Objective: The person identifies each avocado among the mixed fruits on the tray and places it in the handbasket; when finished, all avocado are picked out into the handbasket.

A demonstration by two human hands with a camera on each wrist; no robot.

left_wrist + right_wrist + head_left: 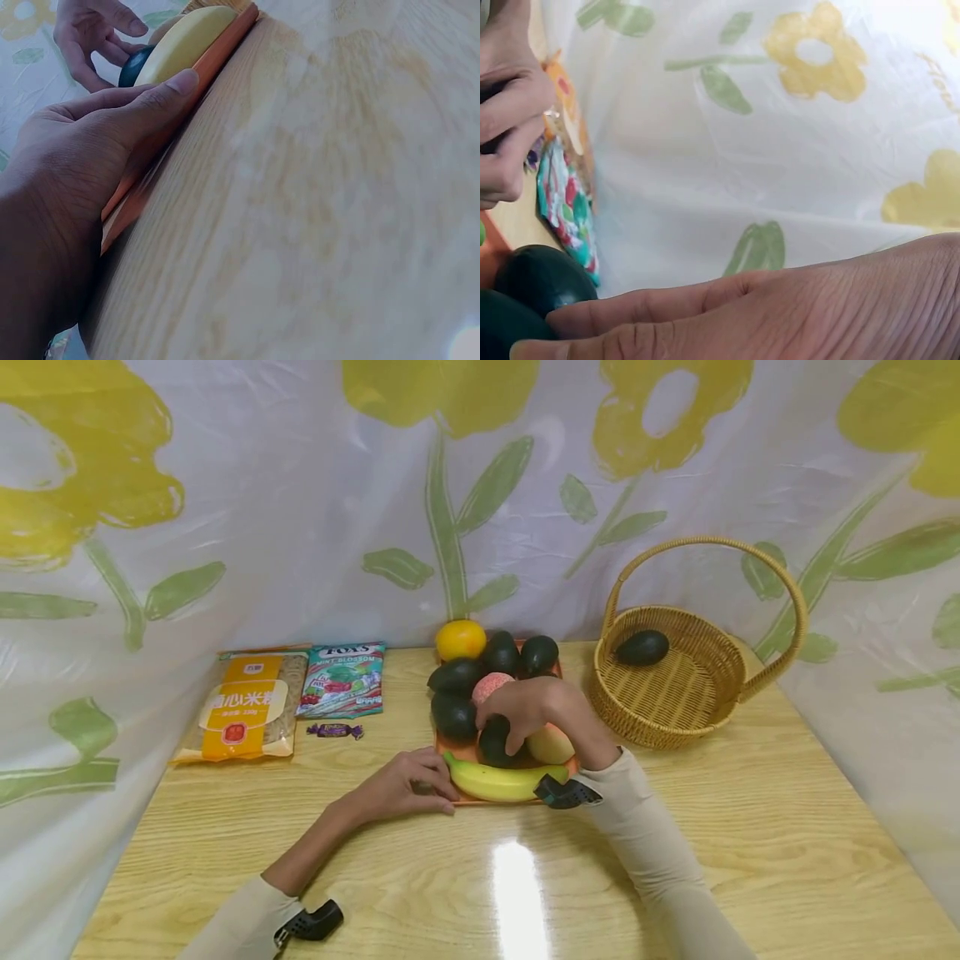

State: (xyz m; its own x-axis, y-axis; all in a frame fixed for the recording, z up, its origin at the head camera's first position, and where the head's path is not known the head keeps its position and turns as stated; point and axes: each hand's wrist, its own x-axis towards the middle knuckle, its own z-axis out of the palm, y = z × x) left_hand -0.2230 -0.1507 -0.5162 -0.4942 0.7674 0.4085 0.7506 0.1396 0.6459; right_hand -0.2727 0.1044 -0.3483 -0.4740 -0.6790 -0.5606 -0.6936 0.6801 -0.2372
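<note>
An orange tray point(467, 803) of fruit stands mid-table, with a banana point(498, 781) along its front edge. My right hand point(528, 714) reaches in from above, its thumb and fingers round a dark green avocado point(497, 745) behind the banana. In the right wrist view the fingertips lie against that avocado point(506, 330), beside another avocado point(544, 277). My left hand point(405, 785) grips the tray's front left corner; the left wrist view shows the thumb along the tray's rim point(225, 51). More avocados point(453, 717), a pinkish speckled round fruit point(491, 683) and a yellow-orange fruit point(461, 641) fill the tray.
To the right stands a wicker basket point(667, 727) with a tall handle and one avocado point(642, 647) inside. At the left lie an orange-labelled snack bag point(247, 706), a teal candy bag point(342, 681) and a purple-wrapped candy point(335, 731). A flowered curtain point(300, 527) hangs behind.
</note>
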